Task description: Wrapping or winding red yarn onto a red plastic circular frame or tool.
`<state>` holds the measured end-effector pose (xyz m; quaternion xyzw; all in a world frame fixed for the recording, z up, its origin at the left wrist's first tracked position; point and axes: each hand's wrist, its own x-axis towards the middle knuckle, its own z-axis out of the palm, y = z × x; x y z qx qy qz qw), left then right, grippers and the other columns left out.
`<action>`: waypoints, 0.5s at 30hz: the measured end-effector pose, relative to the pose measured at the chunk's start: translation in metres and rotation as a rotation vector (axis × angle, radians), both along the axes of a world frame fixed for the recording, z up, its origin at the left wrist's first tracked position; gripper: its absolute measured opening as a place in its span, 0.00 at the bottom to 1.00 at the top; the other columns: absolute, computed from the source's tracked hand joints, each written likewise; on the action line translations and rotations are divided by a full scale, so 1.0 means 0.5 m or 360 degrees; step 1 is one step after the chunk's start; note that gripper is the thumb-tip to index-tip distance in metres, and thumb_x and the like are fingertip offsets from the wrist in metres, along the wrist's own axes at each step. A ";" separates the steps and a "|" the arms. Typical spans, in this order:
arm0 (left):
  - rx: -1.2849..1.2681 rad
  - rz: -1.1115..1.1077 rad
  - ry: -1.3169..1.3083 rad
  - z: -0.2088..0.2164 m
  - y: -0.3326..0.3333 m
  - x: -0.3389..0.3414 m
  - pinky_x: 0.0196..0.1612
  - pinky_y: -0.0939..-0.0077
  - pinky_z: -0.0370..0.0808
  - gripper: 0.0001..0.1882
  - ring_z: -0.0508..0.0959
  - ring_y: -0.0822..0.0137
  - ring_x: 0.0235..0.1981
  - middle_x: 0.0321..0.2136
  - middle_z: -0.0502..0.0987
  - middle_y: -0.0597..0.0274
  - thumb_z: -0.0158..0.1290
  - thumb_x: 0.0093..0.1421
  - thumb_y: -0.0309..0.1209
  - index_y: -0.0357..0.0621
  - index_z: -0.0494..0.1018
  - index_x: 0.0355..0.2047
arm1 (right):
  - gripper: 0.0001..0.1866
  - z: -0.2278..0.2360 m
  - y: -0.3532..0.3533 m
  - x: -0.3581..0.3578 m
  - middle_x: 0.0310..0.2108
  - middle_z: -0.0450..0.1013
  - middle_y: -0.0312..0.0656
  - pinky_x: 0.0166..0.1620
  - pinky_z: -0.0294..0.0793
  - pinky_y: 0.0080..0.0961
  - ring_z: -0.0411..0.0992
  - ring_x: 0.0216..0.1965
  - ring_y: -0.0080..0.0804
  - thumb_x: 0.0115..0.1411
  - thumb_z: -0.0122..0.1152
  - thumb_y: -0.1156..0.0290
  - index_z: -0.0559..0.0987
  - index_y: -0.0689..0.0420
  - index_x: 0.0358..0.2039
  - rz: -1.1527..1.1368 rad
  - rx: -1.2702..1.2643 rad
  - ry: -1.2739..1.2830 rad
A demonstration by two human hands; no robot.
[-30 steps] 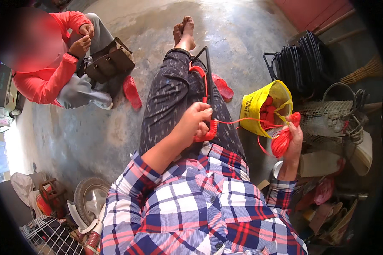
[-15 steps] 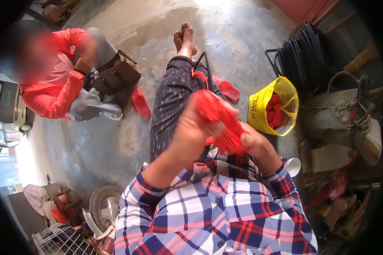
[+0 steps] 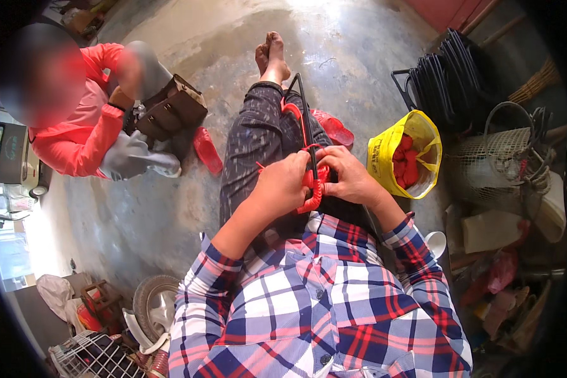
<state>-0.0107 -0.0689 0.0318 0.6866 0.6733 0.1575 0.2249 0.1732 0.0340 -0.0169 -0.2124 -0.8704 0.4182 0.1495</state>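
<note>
A black metal frame point(image 3: 300, 94) lies along my lap, reaching out past my knees, with red cord point(image 3: 310, 203) wound round its near end. My left hand point(image 3: 285, 183) is closed at that near end, on the left side of the bar. On the other side my right hand point(image 3: 345, 177) is closed on a bundle of red cord point(image 3: 323, 172), with thumb and fingers against the frame. Much of the bundle is hidden between my hands. A loose red end sticks out beside my left hand.
At the right stands a yellow bag point(image 3: 384, 154) holding red bundles. Stacked black frames point(image 3: 438, 88) and a wire basket point(image 3: 491, 154) lie beyond. A person in red point(image 3: 75, 142) sits at the left beside a brown bag point(image 3: 173, 113). Red slippers point(image 3: 208, 151) lie on the floor.
My hands have come down from the raised, blurred red bundle to the black frame's near end. The bundle is now mostly hidden between them, and the frame shows more fully.
</note>
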 end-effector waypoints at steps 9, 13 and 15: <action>0.0029 0.0846 -0.1863 -0.095 0.030 0.003 0.56 0.70 0.66 0.28 0.70 0.64 0.48 0.46 0.69 0.57 0.53 0.51 0.26 0.36 0.63 0.54 | 0.14 0.007 0.042 0.202 0.46 0.72 0.48 0.55 0.69 0.37 0.72 0.49 0.39 0.52 0.54 0.75 0.70 0.59 0.40 -0.0685 -0.1402 0.1446; -0.0341 0.0775 -0.2266 -0.126 0.012 0.041 0.57 0.75 0.60 0.35 0.65 0.69 0.48 0.43 0.63 0.63 0.50 0.48 0.29 0.38 0.58 0.58 | 0.14 0.120 0.051 0.313 0.31 0.66 0.39 0.45 0.70 0.32 0.67 0.36 0.32 0.56 0.54 0.73 0.68 0.59 0.43 -0.0803 -0.1428 0.2038; -0.0393 0.0830 -0.2248 -0.100 -0.004 0.045 0.55 0.77 0.59 0.37 0.64 0.69 0.45 0.41 0.61 0.64 0.49 0.46 0.31 0.38 0.56 0.59 | 0.13 0.119 0.082 0.418 0.31 0.65 0.38 0.45 0.70 0.32 0.66 0.37 0.31 0.57 0.54 0.70 0.69 0.58 0.42 -0.0750 -0.1418 0.2033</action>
